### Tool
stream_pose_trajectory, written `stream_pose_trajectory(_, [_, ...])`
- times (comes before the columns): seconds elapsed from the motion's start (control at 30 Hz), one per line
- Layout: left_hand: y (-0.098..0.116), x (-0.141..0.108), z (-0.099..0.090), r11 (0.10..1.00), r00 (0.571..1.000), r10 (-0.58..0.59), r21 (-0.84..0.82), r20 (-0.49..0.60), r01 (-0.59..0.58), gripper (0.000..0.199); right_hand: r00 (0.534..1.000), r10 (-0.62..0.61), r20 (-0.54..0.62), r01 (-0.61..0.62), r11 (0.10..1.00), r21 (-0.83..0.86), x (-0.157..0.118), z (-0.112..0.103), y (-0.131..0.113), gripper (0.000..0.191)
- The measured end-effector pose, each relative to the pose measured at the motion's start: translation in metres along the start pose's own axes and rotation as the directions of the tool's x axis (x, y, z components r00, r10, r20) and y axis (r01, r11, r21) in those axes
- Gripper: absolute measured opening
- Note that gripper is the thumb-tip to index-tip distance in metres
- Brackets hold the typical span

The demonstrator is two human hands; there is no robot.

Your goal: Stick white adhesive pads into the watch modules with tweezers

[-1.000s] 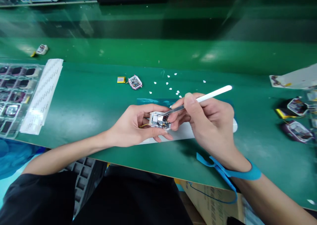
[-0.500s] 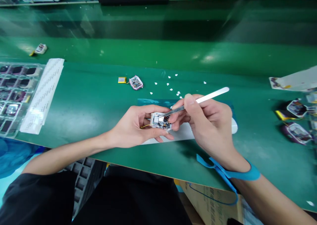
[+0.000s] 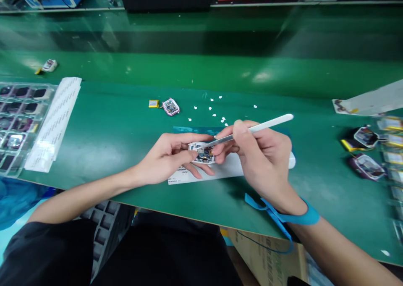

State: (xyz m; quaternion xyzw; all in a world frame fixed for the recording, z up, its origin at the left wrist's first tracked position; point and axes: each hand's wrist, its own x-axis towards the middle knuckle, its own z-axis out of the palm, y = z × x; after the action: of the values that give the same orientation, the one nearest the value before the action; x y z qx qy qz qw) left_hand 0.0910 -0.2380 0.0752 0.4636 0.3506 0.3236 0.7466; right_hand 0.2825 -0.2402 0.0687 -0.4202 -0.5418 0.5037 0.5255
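Note:
A small white-framed device with an exposed circuit board [image 3: 204, 153] is held between the thumb and fingers of my left hand [image 3: 168, 158]. My right hand [image 3: 262, 160] pinches metal tweezers [image 3: 267, 124], whose tip rests on or just over the board. The fingertips of my right hand are at the device's right edge. Beneath both hands lies a white printed strip [image 3: 189, 177]. Beyond them are a pink-framed device [image 3: 171, 106] wired to a yellow battery [image 3: 154, 103], and several small white stickers [image 3: 214, 115].
A clear tray of device parts [image 3: 23, 126] and white paper strips [image 3: 56, 122] are on the left. At right lie a dark device [image 3: 365, 137], a purple one [image 3: 367, 167] and a row of batteries [image 3: 393, 141]. A blue wrist strap [image 3: 304, 214] trails a cord.
My left thumb has moved from the device's lower edge onto its left side, and the device now lies flatter. The view has shifted slightly; the tweezers' tip stays at the board.

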Motion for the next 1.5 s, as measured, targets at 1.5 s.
stream_pose_trajectory(1.5, [0.028, 0.021, -0.05, 0.988, 0.962, 0.156, 0.03, -0.223, -0.154, 0.014, 0.763, -0.571, 0.304, 0.596, 0.437, -0.674, -0.005, -0.017, 0.013, 0.061])
